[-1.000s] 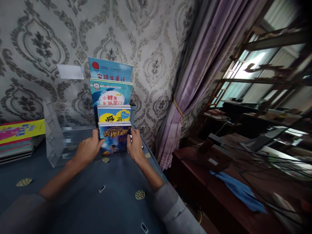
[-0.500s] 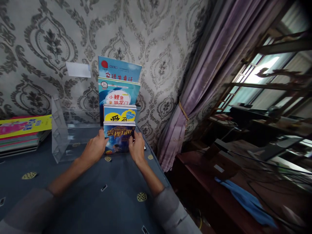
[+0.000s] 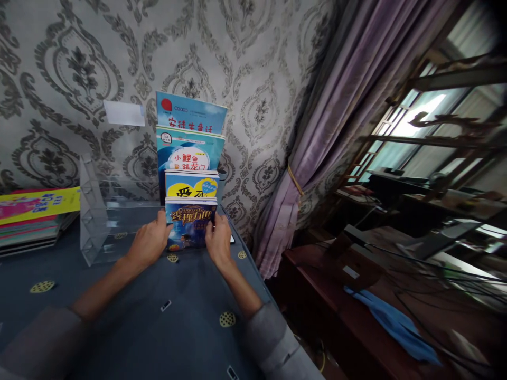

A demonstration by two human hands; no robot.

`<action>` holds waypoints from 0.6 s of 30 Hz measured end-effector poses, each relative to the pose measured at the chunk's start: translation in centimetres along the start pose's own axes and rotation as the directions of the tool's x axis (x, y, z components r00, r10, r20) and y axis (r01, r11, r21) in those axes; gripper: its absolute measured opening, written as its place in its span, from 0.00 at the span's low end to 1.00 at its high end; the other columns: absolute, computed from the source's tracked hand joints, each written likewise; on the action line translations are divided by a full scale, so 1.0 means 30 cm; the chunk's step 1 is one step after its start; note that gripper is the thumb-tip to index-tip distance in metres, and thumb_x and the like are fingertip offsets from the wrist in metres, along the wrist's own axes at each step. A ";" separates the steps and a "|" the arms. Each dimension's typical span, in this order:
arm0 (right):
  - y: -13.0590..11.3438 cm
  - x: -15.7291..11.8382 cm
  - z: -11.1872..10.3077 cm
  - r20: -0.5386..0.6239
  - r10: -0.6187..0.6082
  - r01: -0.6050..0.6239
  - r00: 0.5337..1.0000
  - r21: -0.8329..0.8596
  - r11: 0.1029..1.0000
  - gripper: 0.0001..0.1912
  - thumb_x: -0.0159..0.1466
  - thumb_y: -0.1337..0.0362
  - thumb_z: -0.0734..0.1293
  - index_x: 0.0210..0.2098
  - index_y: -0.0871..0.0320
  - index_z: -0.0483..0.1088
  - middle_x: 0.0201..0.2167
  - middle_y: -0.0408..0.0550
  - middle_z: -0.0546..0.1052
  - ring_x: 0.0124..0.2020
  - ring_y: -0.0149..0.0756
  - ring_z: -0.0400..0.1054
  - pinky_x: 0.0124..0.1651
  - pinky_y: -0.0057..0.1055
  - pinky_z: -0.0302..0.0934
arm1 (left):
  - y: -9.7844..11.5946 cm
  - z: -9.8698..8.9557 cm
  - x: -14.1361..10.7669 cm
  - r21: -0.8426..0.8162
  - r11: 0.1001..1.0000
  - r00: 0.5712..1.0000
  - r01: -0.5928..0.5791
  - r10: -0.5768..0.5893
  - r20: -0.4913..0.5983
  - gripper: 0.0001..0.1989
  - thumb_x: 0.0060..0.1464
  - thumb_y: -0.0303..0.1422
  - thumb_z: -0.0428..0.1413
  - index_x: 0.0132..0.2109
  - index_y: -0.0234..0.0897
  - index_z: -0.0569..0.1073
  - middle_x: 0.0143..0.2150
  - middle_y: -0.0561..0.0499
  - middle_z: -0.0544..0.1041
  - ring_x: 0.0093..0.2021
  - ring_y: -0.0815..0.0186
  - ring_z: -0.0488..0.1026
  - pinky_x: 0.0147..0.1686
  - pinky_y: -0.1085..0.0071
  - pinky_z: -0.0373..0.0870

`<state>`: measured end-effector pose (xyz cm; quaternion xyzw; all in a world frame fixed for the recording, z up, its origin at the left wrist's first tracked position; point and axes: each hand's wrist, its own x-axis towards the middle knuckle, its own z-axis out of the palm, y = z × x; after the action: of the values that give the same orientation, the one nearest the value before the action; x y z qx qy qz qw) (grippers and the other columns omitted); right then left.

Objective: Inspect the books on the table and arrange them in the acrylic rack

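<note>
A dark blue book (image 3: 189,228) with gold lettering stands upright at the front of the clear tiered rack (image 3: 90,227). My left hand (image 3: 153,235) grips its left edge, thumb toward the front cover. At the opposite edge, my right hand (image 3: 218,235) has its fingers closed on the same book. Behind it rise a yellow-and-blue book (image 3: 192,184), a teal book (image 3: 190,153) with a white oval, and a light blue book (image 3: 194,112) at the back, each tier higher than the one before. Their lower parts are hidden.
A stack of books and magazines (image 3: 31,227) lies at the left of the dark blue tablecloth (image 3: 130,322). Patterned wallpaper (image 3: 253,105) is close behind the rack. A tied purple curtain (image 3: 295,179) hangs to the right, beside a reddish-brown cabinet (image 3: 317,295) with a blue cloth (image 3: 388,322).
The whole scene shifts slightly left as the camera turns a little. Both hands stay on the dark blue book's edges, and the books keep their places in the rack.
</note>
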<state>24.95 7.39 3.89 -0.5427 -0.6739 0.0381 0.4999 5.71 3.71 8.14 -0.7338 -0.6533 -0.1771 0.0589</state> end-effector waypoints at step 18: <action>-0.010 0.007 -0.018 0.022 0.011 -0.010 1.000 -0.080 0.997 0.17 0.66 0.71 0.58 0.50 0.62 0.72 0.40 0.56 0.74 0.44 0.46 0.69 0.49 0.40 0.65 | 0.019 -0.029 -0.007 0.095 0.994 0.997 0.044 -0.050 0.060 0.18 0.70 0.36 0.42 0.59 0.30 0.65 0.43 0.36 0.83 0.42 0.48 0.82 0.38 0.60 0.73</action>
<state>25.13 7.17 4.47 -0.5653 -0.6777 0.0200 0.4698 6.09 3.17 8.96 -0.7197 -0.6795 -0.1246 0.0687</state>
